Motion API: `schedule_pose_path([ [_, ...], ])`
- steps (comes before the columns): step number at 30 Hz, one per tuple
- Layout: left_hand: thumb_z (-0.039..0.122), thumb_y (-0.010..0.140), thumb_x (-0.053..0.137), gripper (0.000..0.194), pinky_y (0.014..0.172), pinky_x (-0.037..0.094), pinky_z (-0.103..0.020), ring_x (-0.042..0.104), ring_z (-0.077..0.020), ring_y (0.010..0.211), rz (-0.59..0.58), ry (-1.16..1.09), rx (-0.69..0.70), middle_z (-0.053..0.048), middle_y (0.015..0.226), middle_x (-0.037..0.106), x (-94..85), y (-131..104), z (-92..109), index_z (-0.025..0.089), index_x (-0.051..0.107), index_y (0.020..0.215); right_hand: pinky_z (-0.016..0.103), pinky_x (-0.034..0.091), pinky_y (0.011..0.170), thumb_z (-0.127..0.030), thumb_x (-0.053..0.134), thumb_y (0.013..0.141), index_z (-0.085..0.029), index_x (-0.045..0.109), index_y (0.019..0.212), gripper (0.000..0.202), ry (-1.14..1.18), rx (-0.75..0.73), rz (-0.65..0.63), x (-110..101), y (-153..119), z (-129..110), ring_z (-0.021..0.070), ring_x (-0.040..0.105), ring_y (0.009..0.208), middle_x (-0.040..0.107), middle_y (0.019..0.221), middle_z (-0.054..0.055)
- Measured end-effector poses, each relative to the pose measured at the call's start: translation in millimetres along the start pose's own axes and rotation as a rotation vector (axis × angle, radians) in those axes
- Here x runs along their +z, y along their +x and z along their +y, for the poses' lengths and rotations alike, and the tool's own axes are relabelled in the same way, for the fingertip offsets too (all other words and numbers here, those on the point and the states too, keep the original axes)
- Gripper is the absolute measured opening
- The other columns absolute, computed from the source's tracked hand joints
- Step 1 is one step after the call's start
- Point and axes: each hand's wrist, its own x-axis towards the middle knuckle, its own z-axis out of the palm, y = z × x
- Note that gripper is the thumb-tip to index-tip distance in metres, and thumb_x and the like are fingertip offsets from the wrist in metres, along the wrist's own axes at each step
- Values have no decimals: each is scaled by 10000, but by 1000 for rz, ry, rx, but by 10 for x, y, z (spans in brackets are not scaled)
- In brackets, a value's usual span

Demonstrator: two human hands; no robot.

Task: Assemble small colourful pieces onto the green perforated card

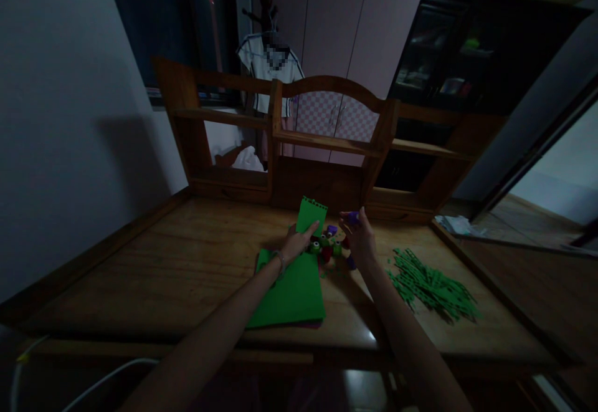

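Note:
My left hand (299, 241) is closed on a small sheet of green paper (309, 214), whose top edge is cut into a row of notches. My right hand (360, 235) is raised to the right of that sheet, its fingers closed around a small purple paper punch (354, 217). Below and between the hands lies a cluster of small punches, among them a green punch (337, 249), a red punch (326, 254) and a purple punch (331, 230). Under my left wrist rests a stack of green paper (292, 293). Small green scraps are scattered beside the stack.
A heap of thin green paper strips (432, 284) lies on the wooden desk (187, 262), right of my right forearm. A wooden shelf unit (322, 144) rises along the far edge. A white cable (109, 381) runs below the front edge at left.

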Motion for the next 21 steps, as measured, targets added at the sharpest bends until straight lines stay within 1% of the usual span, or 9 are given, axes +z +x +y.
schedule_pose_path([
  [1, 557, 714, 554, 412, 439, 335, -235, 420, -110, 386, -6, 15, -11, 32, 392, 414, 8, 14, -35, 185, 535, 540, 328, 489, 795, -557, 553, 769, -210, 647, 754, 359, -29, -11, 10, 8, -1, 9, 189, 633, 837, 687, 874, 37],
  [3, 621, 699, 532, 470, 398, 287, -227, 359, -86, 342, 4, 11, -6, 44, 390, 390, 27, 35, -97, 185, 490, 526, 296, 490, 691, -565, 542, 771, -205, 648, 757, 376, -132, -53, 38, 22, -16, 22, 168, 624, 732, 678, 817, 29],
  [5, 653, 682, 529, 493, 380, 262, -216, 348, -77, 332, 33, -30, 16, 46, 403, 402, 49, 43, -135, 181, 484, 546, 264, 455, 586, -561, 550, 767, -204, 651, 777, 371, -279, -126, 67, 34, -51, 23, 143, 585, 615, 651, 716, 6],
  [7, 671, 670, 528, 510, 373, 255, -209, 349, -73, 329, 56, -60, 38, 43, 410, 414, 65, 36, -142, 176, 485, 554, 252, 420, 548, -552, 560, 761, -205, 655, 807, 363, -411, -207, 74, 51, -104, 14, 139, 558, 582, 622, 655, -11],
  [11, 676, 658, 542, 522, 386, 283, -203, 387, -76, 352, 79, -58, 44, 26, 437, 458, 46, 5, -91, 163, 517, 565, 259, 418, 626, -506, 578, 764, -213, 649, 878, 322, -585, -335, 16, 107, -210, 16, 168, 579, 704, 643, 749, -1],
  [13, 666, 664, 547, 515, 398, 300, -203, 408, -81, 374, 114, -54, 42, 20, 450, 470, 17, 2, -63, 160, 528, 568, 267, 416, 651, -472, 589, 770, -223, 634, 924, 296, -680, -377, -23, 130, -233, 52, 171, 578, 712, 644, 779, 5],
  [16, 654, 690, 528, 510, 414, 313, -207, 414, -84, 392, 174, -54, 28, 19, 452, 469, -27, 25, -49, 164, 515, 550, 283, 422, 666, -439, 603, 769, -233, 598, 1008, 315, -803, -421, -88, 127, -218, 138, 173, 571, 721, 637, 859, 25],
  [18, 641, 708, 517, 503, 435, 328, -209, 419, -85, 403, 202, -58, 19, 21, 450, 467, -46, 48, -57, 168, 505, 539, 293, 428, 693, -408, 616, 761, -235, 576, 1041, 332, -862, -456, -133, 99, -185, 188, 181, 567, 775, 625, 939, 42],
  [21, 620, 723, 514, 490, 462, 351, -212, 423, -85, 409, 220, -67, 26, 26, 437, 455, -51, 79, -85, 173, 495, 521, 307, 431, 729, -349, 597, 774, -237, 554, 1061, 311, -939, -499, -157, 36, -129, 222, 194, 560, 844, 605, 996, 55],
])
